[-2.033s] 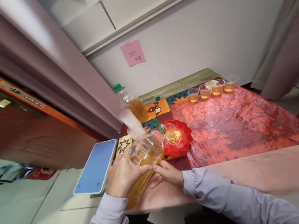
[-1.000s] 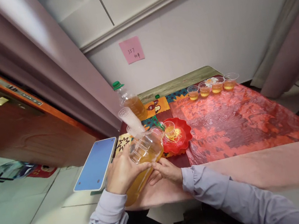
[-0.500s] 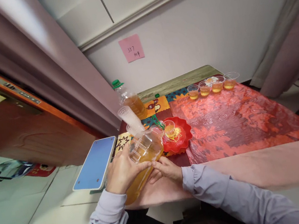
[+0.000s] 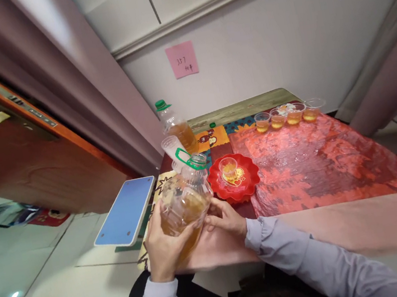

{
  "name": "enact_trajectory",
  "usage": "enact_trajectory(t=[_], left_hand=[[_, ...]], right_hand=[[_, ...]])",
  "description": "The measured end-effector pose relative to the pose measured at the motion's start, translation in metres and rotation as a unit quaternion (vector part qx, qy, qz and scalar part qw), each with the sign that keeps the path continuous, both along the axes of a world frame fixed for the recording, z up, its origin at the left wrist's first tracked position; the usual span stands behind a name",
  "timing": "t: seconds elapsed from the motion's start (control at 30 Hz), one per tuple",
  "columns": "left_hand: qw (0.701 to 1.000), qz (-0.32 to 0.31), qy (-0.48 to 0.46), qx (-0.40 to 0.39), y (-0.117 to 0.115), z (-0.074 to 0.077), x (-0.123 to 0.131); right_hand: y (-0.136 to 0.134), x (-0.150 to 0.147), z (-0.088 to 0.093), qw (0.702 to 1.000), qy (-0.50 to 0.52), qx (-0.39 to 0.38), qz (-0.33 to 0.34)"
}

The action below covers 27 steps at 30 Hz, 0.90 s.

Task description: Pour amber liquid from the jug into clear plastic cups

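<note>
A clear plastic bottle (image 4: 186, 201) of amber liquid leans in my hands, its mouth uncapped and a green carrying ring about its neck. My left hand (image 4: 165, 248) is wrapped round its near left side. On the other side, the bent fingers of my right hand (image 4: 226, 219) press against the lower body. Just right of the bottle lies a red scalloped plate (image 4: 254, 182). A small clear cup (image 4: 228, 169) with some amber liquid stands on it. Behind the bottle, a stack of clear cups (image 4: 171, 147) leans, its lower end partly hidden.
A second bottle (image 4: 184, 133) with a green cap stands at the back left, near a loose green cap (image 4: 212, 125). Several cups (image 4: 295, 114) holding amber liquid form a row at the back right. A blue-topped board (image 4: 125, 212) juts beside the table's left edge.
The bottle has tipped back more upright, its mouth moving up and left, away from the cup on the plate. Both hands still hold it. The view has shifted slightly.
</note>
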State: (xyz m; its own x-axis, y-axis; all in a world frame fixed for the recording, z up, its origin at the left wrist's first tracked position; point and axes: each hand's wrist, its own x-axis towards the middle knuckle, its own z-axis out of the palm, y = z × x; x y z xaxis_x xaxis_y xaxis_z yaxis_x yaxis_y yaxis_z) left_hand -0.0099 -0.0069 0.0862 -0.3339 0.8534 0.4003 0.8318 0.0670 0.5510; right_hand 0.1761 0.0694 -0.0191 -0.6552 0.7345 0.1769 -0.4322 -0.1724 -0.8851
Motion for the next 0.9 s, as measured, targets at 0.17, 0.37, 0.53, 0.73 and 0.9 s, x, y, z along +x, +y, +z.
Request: enact_trajectory(t=[0.17,0.37,0.53,0.73,0.9], left_hand=[[0.998,0.039,-0.039,0.028,-0.018,-0.013,-0.004],[0.993,0.095,-0.001,0.071,-0.030,-0.026,0.000],[0.995,0.095,-0.016,0.035,-0.041,-0.033,-0.007],[0.993,0.099,-0.046,0.055,-0.049,-0.039,-0.009],[0.991,0.102,-0.037,0.073,-0.047,-0.038,-0.003]], right_hand=[[-0.005,-0.003,-0.001,0.996,-0.018,0.083,-0.019],[-0.016,0.040,0.029,0.946,-0.178,0.249,-0.110],[0.031,0.107,0.068,0.840,-0.302,0.389,-0.229],[0.120,0.138,0.083,0.673,-0.507,0.496,-0.209],[0.144,0.113,0.086,0.604,-0.593,0.521,-0.114]])
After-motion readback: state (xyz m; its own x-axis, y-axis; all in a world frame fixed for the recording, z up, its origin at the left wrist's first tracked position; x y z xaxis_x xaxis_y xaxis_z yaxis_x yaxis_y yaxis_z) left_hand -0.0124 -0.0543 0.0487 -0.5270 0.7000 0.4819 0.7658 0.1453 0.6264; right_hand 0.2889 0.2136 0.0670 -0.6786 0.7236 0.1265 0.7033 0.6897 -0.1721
